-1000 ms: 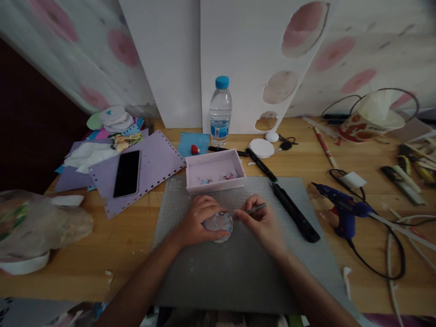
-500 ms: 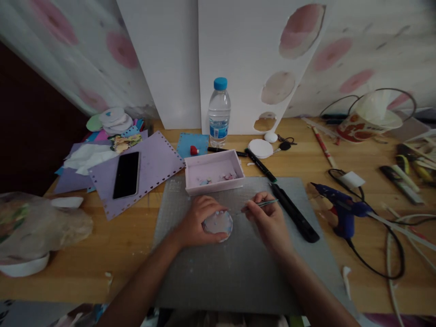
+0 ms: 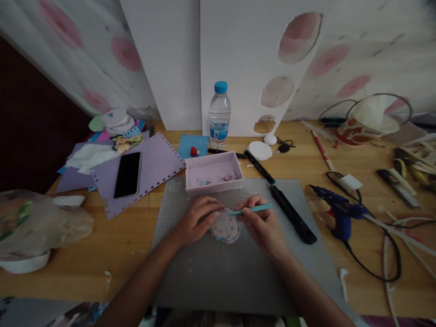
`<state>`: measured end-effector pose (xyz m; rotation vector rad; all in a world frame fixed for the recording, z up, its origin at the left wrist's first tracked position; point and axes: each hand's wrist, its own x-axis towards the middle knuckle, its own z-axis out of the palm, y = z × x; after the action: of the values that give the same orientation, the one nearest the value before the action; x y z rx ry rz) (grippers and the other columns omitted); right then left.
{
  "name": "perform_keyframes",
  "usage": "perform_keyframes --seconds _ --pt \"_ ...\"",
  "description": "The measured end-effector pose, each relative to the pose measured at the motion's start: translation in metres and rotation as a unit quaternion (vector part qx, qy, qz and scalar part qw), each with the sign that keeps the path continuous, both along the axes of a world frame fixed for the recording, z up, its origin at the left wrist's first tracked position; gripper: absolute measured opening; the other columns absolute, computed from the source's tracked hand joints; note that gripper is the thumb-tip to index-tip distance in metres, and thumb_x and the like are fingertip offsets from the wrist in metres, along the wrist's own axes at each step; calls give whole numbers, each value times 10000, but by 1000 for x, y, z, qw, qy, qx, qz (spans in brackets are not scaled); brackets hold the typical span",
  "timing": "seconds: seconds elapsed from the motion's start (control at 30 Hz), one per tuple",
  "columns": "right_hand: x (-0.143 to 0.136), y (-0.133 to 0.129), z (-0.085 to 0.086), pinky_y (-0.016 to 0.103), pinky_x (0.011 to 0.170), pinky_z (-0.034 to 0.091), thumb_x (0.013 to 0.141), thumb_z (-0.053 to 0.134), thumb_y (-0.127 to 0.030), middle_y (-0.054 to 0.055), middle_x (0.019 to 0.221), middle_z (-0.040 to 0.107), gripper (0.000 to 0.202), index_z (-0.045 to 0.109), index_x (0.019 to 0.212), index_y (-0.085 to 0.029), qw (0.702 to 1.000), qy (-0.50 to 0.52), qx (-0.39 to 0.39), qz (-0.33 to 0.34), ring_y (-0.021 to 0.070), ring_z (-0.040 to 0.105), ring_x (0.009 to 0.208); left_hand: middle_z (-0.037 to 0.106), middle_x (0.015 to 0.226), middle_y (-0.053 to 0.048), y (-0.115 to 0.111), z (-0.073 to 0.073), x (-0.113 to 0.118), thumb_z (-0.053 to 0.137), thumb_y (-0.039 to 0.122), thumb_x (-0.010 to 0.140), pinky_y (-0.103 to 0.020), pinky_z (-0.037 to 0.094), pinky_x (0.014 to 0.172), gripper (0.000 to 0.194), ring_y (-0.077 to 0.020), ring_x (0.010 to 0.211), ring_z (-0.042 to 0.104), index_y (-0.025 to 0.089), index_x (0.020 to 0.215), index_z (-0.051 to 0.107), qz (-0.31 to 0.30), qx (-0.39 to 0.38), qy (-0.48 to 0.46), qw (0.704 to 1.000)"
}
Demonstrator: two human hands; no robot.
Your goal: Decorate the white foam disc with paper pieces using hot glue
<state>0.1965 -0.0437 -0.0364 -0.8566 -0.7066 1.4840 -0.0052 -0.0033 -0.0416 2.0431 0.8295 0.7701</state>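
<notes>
Teal slim tool (image 3: pixel 259 208) pinched in the curled right hand (image 3: pixel 261 223), tip at the patterned disc (image 3: pixel 226 229). Left hand (image 3: pixel 196 220), nearly closed, grips the disc over the cutting mat (image 3: pixel 218 277), nearer its far edge. Step judged to be rim work; next move calls for steady left hold.

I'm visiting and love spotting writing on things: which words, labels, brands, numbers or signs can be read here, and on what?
No text is clear enough to quote.
Water bottle: print on its blue label, too small.
Cutting mat: pale marks near its far left corner, too blurred.
Tub: red and pale markings, too blurred.
Grey item at lower left: dark marks, cut off by the frame, unreadable.
</notes>
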Motion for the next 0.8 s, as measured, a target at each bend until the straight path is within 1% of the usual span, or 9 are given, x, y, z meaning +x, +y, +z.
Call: perform_keyframes --seconds 0.07,0.13,0.17,0.27,0.37,0.53,0.67,0.8 --pt "1 0 0 221 665 467 802 715 -237 -16 837 657 205 510 814 -226 1000 -12 16 2 95 581 696 610 1098 -74 0 5 1 471 188 938 -373 415 970 257 -196 1080 551 218 1138 631 37 28 -6 999" --pt "2 -1 0 229 683 473 814 702 -219 -11 852 661 187 515 827 -231 999 -26 39 5 105 588 736 618 1072 -71 -2 13 3 507 168 916 -362 434 943 226 -192 1052 566 209 1093 642 70 49 -20 996" --pt "3 -2 0 232 689 476 820 696 -211 -9 860 663 180 517 833 -233 998 -32 50 6 108 590 752 621 1059 -71 -3 18 4 522 162 906 -353 446 922 214 -190 1035 574 203 1076 645 77 55 -26 995" --pt "3 -4 0 236 698 478 831 682 -196 -7 870 663 169 518 844 -235 997 -45 68 4 113 593 779 641 1019 -67 -7 33 7 566 148 869 -338 463 879 196 -185 984 595 198 1038 651 62 83 -23 994" --pt "3 -6 2 239 700 475 837 675 -197 -10 871 660 168 511 845 -234 996 -51 70 0 106 584 755 667 973 -55 -12 42 9 594 127 833 -351 452 870 183 -188 940 607 205 986 659 57 132 -9 990" --pt "2 -7 9 244 688 470 819 692 -225 -14 844 652 190 502 822 -232 996 -60 66 -5 104 574 715 683 894 -35 -15 46 11 600 103 816 -350 439 807 145 -180 852 610 208 896 657 82 192 26 978" --pt "1 -7 14 250 696 478 804 708 -254 -12 839 653 206 504 809 -232 995 -79 66 -13 110 588 731 687 896 -25 -13 48 10 617 96 793 -355 425 805 156 -177 847 610 211 893 649 75 218 53 972" --pt "0 -8 15 248 676 477 793 718 -289 -17 825 643 230 496 809 -231 994 -91 64 -15 105 583 691 694 875 -14 -12 49 10 616 98 789 -357 420 812 149 -173 837 612 215 875 648 70 236 69 967"
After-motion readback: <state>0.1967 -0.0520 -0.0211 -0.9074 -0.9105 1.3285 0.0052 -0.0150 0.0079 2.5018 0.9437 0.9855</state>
